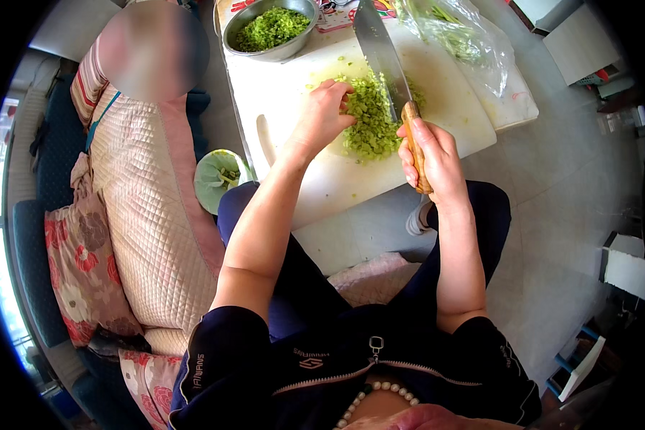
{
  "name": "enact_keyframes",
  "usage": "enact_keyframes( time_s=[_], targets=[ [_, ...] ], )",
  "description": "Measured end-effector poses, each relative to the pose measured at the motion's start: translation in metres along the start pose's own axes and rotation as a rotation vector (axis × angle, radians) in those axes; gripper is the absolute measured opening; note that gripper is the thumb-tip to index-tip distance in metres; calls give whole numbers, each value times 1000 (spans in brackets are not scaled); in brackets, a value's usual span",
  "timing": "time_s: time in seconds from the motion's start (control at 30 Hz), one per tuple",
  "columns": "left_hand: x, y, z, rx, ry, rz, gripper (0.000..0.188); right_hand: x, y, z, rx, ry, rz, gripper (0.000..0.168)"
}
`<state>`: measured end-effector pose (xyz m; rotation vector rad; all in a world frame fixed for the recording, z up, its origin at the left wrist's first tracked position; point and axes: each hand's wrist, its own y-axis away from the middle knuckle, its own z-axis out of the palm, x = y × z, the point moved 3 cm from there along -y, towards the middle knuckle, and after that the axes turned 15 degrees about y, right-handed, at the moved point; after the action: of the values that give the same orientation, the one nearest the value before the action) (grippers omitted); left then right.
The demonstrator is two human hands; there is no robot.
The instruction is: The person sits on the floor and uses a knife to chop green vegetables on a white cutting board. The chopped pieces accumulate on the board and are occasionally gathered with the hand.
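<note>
My right hand [432, 156] is closed around the wooden handle of a kitchen cleaver [381, 56], whose broad blade points away from me over a white cutting board [451, 118]. Beneath and left of the blade lies a pile of finely chopped green vegetable [371, 121]. At the left side of that pile is my left hand [330, 110], fingers bent and spread, touching or just above the bits; its fingertips are partly hidden. A metal bowl [295, 49] holding more chopped greens stands at the board's far left.
A clear plastic bag [492, 64] with green stalks lies at the far right of the table. Below the table's left edge stands a lined bin [207, 183] with scraps. A quilted sofa [140, 215] runs along the left, with a blurred person [91, 80] on it farther off.
</note>
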<state>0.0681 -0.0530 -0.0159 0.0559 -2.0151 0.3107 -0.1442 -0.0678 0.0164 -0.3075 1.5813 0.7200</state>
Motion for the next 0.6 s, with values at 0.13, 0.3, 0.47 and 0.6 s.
enact_keyframes(
  time_s=[0.13,0.3,0.47,0.6],
  targets=[
    [-1,-7,15,41,53,69,36,10,-7,1,-8,16,19,37],
    [3,-10,13,90,-179,159,25,-4,-1,7,-25,-10,-10,37],
    [-2,-9,16,46,-51,101,17,12,-12,10,-35,25,12,37],
    [-5,-10,13,56,-111,162,13,-4,-4,13,-32,5,-6,38]
  ],
)
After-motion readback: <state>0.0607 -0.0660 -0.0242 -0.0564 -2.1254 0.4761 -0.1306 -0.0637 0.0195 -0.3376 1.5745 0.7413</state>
